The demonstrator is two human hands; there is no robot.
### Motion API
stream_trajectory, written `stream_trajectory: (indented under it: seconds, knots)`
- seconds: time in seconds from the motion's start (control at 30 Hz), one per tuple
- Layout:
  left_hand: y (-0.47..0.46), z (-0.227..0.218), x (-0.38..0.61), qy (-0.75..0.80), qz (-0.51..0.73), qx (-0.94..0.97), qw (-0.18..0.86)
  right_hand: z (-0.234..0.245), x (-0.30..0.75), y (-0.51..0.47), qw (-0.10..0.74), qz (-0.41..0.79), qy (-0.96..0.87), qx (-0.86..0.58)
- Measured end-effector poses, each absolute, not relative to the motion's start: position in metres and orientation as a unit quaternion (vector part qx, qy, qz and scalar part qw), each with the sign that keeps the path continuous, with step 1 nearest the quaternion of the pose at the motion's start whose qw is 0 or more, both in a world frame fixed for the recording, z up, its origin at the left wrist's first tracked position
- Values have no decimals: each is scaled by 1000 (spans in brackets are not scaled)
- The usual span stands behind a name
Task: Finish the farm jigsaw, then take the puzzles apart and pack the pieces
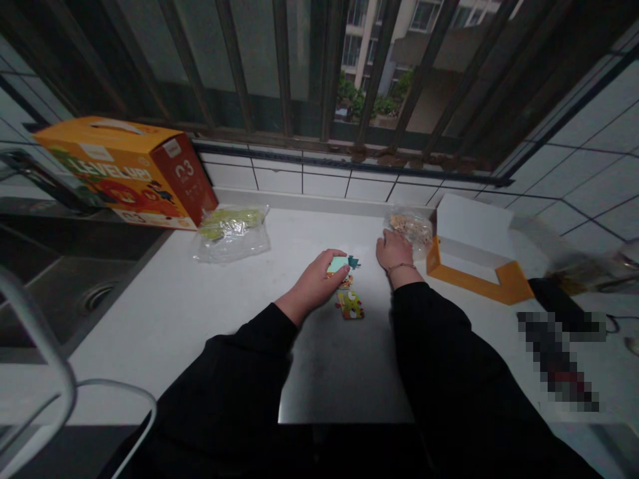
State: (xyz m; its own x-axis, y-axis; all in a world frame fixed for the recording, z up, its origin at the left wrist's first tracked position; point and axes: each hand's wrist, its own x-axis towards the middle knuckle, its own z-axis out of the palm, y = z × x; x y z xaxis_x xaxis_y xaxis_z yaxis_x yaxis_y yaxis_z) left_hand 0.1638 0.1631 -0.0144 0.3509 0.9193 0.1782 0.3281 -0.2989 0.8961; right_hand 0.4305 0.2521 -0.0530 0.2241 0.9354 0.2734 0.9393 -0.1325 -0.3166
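My left hand [322, 274] is closed around a pale mint-green puzzle piece [338, 265], thumb across its near side. A dark teal puzzle piece [353, 262] sticks out at its right. Just below the fingers, part of another picture piece [345, 281] shows. A green puzzle piece [351, 305] with white and red spots lies nearer on the counter. My right hand [396, 251] is at the near left side of a clear plastic bag [410, 225] of small tan pieces. Its fingers look curled, and their tips are partly hidden, so I cannot tell what they hold.
An opened orange and white box [476, 283] stands right of the bag. At the back left are another clear bag [232, 229] with green contents and a large orange carton [130, 173]. A sink [94, 286] lies left; a white cable [67, 372] crosses the front left.
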Motion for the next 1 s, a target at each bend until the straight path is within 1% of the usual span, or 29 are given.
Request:
stream_trajectory:
  seconds: [0.13, 0.2, 0.27, 0.3, 0.37, 0.47, 0.57, 0.63, 0.8, 0.9, 1.0]
  knots:
    - [163, -14, 164, 433, 367, 716, 407, -44, 438, 253, 225, -21, -606, -763]
    - [163, -13, 164, 430, 369, 714, 411, -37, 433, 245, 268, -44, -621, -735]
    - [164, -13, 164, 428, 370, 711, 418, -30, 424, 232, 332, -55, -650, -681]
    - [164, -13, 164, 426, 370, 711, 420, -26, 418, 224, 359, -43, -673, -645]
    - [164, -13, 164, 426, 371, 715, 413, -20, 406, 205, 392, 22, -725, -566]
    - [164, -11, 164, 431, 373, 724, 390, -18, 391, 178, 394, 139, -761, -496]
    - [162, -8, 163, 444, 366, 720, 388, -20, 384, 163, 385, 178, -754, -502]
    - [161, -6, 163, 450, 358, 717, 394, -21, 386, 159, 387, 167, -744, -518]
    - [163, -8, 160, 447, 355, 723, 390, -13, 398, 141, 411, 79, -714, -561]
    - [164, -10, 160, 441, 353, 731, 384, -9, 400, 115, 393, 57, -751, -527]
    - [164, -9, 160, 440, 357, 730, 381, -13, 394, 90, 361, 65, -802, -471]
